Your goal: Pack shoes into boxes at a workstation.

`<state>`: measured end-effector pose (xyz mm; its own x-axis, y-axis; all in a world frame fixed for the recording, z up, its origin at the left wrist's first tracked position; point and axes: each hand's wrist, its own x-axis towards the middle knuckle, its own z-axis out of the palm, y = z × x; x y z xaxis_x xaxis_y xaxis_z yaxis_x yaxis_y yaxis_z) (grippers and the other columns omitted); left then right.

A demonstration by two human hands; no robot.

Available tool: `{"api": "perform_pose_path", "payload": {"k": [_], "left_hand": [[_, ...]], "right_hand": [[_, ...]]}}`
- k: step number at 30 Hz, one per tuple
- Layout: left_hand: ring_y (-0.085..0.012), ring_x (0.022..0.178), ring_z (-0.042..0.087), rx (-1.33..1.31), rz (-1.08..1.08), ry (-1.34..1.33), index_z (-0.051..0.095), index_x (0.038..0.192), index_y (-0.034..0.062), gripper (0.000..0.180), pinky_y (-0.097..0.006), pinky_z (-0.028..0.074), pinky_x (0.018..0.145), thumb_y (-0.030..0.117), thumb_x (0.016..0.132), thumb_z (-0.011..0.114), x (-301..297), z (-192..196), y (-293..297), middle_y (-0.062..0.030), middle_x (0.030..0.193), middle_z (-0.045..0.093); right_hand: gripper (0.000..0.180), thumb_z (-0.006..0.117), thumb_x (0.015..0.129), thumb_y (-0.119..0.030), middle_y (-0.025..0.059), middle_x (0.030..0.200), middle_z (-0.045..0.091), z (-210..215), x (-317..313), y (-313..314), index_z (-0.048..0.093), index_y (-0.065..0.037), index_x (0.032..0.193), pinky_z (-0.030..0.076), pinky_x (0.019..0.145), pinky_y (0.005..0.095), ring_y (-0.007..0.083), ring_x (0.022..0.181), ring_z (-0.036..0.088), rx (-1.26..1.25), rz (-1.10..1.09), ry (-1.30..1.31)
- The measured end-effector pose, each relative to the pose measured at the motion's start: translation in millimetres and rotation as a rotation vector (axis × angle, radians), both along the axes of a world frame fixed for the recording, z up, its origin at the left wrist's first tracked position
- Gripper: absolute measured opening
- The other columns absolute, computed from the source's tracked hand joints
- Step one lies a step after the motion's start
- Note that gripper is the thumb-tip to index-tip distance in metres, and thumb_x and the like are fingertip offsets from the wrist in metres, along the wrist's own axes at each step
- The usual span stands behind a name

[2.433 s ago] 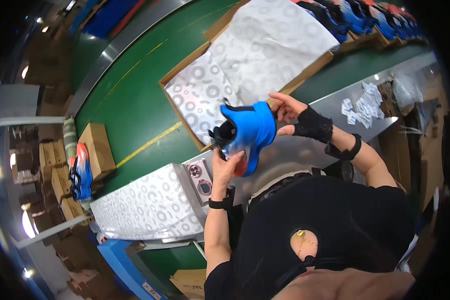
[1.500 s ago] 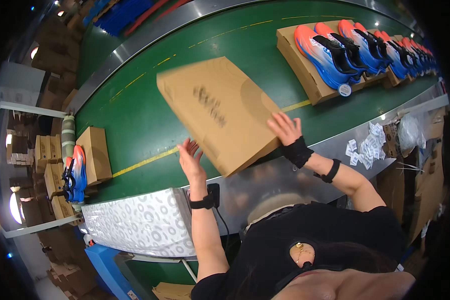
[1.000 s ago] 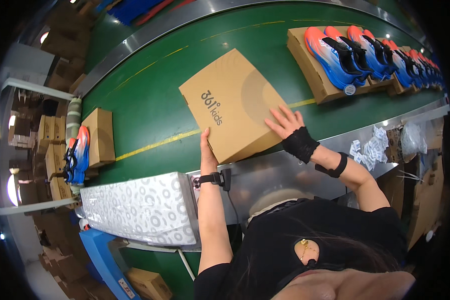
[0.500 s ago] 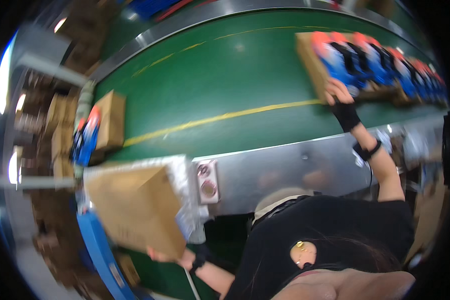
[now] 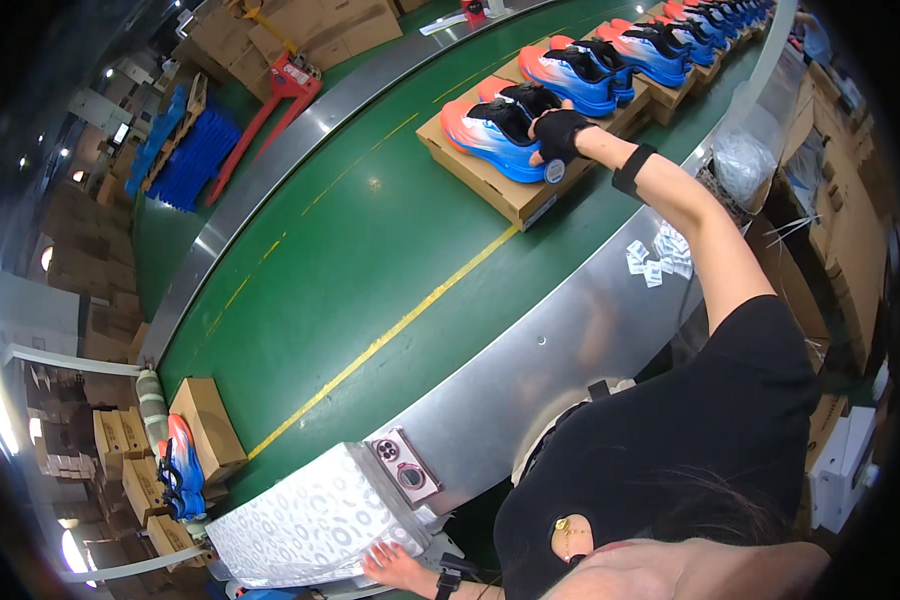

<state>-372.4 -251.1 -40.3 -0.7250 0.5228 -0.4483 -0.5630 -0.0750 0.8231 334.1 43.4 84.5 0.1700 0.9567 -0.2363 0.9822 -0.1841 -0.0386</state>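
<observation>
My right hand (image 5: 558, 134), in a black fingerless glove, grips the heel of a running shoe (image 5: 490, 140) with an orange toe, white middle and blue sole. The shoe sits with its mate on a closed cardboard box (image 5: 525, 200) on the green belt. A round tag hangs at its heel. Low in the view my left hand (image 5: 395, 568) is open, fingers spread, at the edge of a white surface with grey rings (image 5: 315, 520). It holds nothing.
More shoe pairs (image 5: 650, 50) on boxes line the green belt (image 5: 370, 270) to the far right. At the far left another shoe pair (image 5: 180, 465) stands by a box (image 5: 210, 425). A pink phone (image 5: 405, 470) and small white packets (image 5: 660, 255) lie on the metal ledge (image 5: 530, 350).
The cardboard box my left hand held has left it, and that hand is now open by the ring-patterned surface. My right hand has closed on the shoe's heel. The view has turned.
</observation>
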Motion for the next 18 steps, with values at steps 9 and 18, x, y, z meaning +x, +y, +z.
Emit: {"api": "perform_pose_path", "payload": {"k": [9, 18], "left_hand": [[-0.0178, 0.083, 0.055, -0.010, -0.862, 0.280, 0.047, 0.108, 0.0021, 0.029, -0.029, 0.044, 0.067, 0.019, 0.085, 0.053, 157.5, 58.1, 150.3, -0.0090, 0.089, 0.057], [-0.0305, 0.112, 0.043, 0.413, -1.339, 1.370, 0.053, 0.108, -0.0013, 0.032, -0.036, 0.034, 0.093, 0.022, 0.087, 0.047, 294.3, 78.2, 232.0, -0.0193, 0.122, 0.043]], "right_hand": [[0.062, 0.069, 0.057, -0.052, 0.0156, 0.090, 0.061, 105.5, -65.3, -64.4, 0.061, -0.003, 0.095, 0.044, 0.077, 0.0335, 0.0258, 0.087, 0.058, 0.125, 0.259, 0.221], [0.044, 0.061, 0.055, -0.056, 0.0032, 0.053, 0.050, -29.1, -160.2, -135.5, 0.050, -0.014, 0.053, 0.030, 0.070, 0.0439, 0.0228, 0.055, 0.051, 0.375, 1.265, 0.290]]}}
